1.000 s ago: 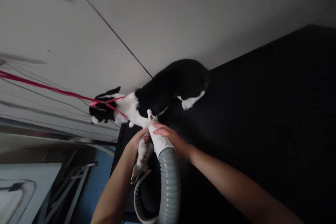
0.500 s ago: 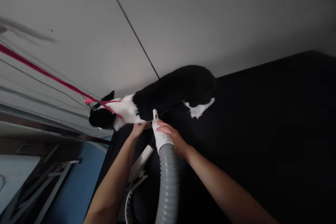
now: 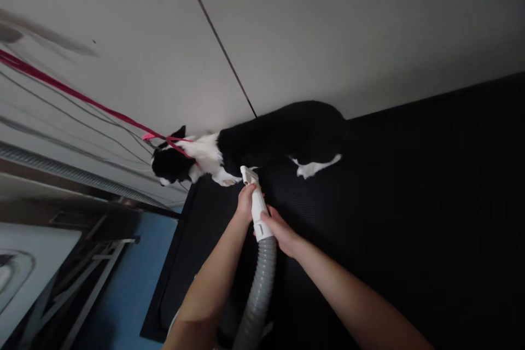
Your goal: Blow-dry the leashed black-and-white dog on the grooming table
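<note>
A black and white cat [image 3: 262, 139] stands on a black table mat [image 3: 410, 202], head to the left, held by a red leash [image 3: 82, 99]. My right hand [image 3: 279, 232] grips the white handle of a dryer nozzle [image 3: 256, 205] on a grey ribbed hose [image 3: 258, 295]. My left hand [image 3: 245, 202] is closed round the nozzle's upper part, just below its tip. The tip sits close to the cat's white front paw [image 3: 225, 179].
A light wall [image 3: 328, 27] with a dark seam runs behind the cat. At the left below the table edge are a blue floor [image 3: 123, 290], metal frame bars [image 3: 90, 284] and a pale tub edge [image 3: 16, 268].
My left hand left the cat's front leg and closed on the nozzle. The cat's paw is back down on the mat. The grey tool seen under my left arm is out of view.
</note>
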A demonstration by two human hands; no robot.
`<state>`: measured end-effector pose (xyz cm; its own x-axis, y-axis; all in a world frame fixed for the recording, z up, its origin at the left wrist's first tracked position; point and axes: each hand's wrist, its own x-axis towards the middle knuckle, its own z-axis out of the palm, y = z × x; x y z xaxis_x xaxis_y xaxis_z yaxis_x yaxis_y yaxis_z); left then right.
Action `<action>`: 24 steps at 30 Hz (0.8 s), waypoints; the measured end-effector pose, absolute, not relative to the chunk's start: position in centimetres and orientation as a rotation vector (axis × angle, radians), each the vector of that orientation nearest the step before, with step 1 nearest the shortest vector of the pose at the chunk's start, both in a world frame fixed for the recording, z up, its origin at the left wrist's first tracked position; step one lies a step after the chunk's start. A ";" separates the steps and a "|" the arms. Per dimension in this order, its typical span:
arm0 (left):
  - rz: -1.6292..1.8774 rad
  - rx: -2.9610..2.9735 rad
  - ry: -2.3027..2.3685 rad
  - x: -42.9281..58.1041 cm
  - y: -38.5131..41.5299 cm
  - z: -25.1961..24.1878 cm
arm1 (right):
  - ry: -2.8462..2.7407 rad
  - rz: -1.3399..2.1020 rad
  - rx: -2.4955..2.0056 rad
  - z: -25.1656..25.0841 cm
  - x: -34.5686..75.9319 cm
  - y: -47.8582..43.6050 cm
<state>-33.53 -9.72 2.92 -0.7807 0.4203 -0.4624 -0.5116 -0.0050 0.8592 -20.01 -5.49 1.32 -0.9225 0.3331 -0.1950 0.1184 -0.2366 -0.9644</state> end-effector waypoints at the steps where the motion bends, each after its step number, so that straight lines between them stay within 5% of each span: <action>1: 1.902 -0.049 1.660 -33.5 -9.3 2.4 | -1.855 2.318 -0.557 1.5 -19.9 -5.2; 11: 2.224 -0.381 1.355 -40.7 -5.3 2.1 | -2.500 1.739 -0.835 3.6 -17.1 2.7; 24: 2.157 -0.283 1.380 -46.5 -3.1 -0.1 | -2.592 1.772 -0.905 4.5 -17.2 3.1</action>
<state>-46.49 -3.10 -0.10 -0.8222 0.3403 -0.4563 -0.5570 -0.3154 0.7683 -17.23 3.07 4.50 -0.8392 0.3692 -0.3993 0.5060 0.2613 -0.8220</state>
